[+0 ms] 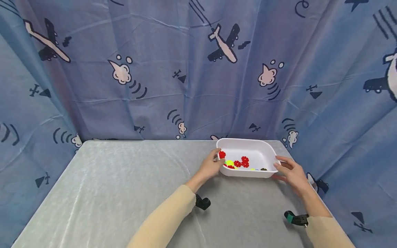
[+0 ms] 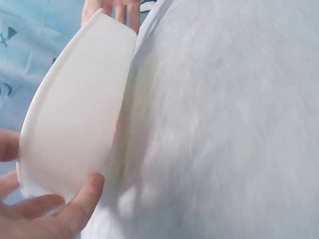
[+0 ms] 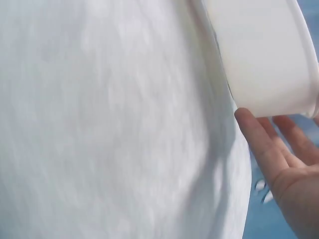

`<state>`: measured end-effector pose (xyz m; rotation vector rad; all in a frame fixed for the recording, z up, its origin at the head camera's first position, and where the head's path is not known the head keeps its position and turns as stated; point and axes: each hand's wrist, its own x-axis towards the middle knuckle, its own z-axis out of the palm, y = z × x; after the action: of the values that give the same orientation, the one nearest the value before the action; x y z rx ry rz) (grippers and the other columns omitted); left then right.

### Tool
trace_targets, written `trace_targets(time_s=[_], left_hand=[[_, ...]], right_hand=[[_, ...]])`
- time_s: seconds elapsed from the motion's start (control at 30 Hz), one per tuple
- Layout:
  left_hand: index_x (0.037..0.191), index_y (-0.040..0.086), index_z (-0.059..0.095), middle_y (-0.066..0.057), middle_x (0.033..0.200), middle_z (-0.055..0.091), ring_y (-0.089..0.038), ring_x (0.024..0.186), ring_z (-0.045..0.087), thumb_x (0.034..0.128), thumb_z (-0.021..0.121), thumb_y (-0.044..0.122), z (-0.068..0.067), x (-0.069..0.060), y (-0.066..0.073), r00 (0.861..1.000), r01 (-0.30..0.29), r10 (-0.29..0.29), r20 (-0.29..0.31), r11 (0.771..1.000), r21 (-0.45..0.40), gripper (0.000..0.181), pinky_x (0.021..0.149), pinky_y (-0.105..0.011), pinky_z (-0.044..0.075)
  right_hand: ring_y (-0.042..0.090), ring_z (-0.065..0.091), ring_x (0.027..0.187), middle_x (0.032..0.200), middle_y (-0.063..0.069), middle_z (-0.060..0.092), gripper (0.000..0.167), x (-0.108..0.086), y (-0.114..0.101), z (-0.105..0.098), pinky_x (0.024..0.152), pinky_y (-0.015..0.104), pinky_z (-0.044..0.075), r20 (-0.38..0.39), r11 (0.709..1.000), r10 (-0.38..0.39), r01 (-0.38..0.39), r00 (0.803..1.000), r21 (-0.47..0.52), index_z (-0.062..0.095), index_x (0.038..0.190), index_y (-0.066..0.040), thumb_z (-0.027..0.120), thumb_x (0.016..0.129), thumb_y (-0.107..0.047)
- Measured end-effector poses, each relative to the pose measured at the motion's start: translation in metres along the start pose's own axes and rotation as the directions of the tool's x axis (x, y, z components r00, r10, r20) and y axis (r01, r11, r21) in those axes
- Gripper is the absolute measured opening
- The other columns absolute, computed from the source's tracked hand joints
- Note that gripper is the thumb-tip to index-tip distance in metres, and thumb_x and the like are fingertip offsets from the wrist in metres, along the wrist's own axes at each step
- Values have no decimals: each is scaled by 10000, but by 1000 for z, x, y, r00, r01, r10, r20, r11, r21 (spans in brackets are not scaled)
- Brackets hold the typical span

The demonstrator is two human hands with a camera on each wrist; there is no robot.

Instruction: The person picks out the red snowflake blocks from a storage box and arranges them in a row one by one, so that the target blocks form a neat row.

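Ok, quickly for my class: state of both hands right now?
Left hand: holding the white oblong plastic tub, left end.
Right hand: holding its right end.

A blue airplane-print curtain [image 1: 161,86] hangs behind and beside a pale grey table [image 1: 124,182].

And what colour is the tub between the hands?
The tub is white inside and out, clearest in the head view.

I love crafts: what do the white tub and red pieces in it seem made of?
White tub: probably moulded plastic with a smooth, low sheen, judging by its even colour and rounded shape. Red pieces: perhaps plastic too, given their uniform colour; too small to tell their finish.
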<state>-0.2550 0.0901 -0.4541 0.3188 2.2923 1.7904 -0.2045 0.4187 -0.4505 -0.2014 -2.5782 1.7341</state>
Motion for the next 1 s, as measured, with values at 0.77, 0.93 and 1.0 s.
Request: trace_targets(time_s=[0.77,0.93,1.0], left_hand=[[1533,118,433,-241,1531,441,-370,1280,569,1019,595,163,-131,-68,-13,994,36,-41,-101,998,-52,541,887,-458,584],[1523,84,441,-273,1500,463,-384,1262,579,1004,598,108,-153,-86,-19,988,33,-43,-147,997,-68,543,869,-450,591],[1525,74,432,-283,1498,458,-391,1266,571,1005,589,95,-162,-93,-23,988,37,-47,-147,997,-70,543,873,-456,589]], right_hand=[[382,576,1135,1336,269,474,556,-14,-61,117,870,434,590,86,981,-110,94,990,168,458,1464,21,678,1000,-192],[411,608,1117,1310,295,496,534,-19,-68,142,879,473,584,126,968,-124,92,984,232,471,1440,42,692,983,-122],[417,611,1121,1308,299,499,532,-21,-70,151,876,468,585,146,967,-119,81,982,243,474,1437,43,696,978,-110]])
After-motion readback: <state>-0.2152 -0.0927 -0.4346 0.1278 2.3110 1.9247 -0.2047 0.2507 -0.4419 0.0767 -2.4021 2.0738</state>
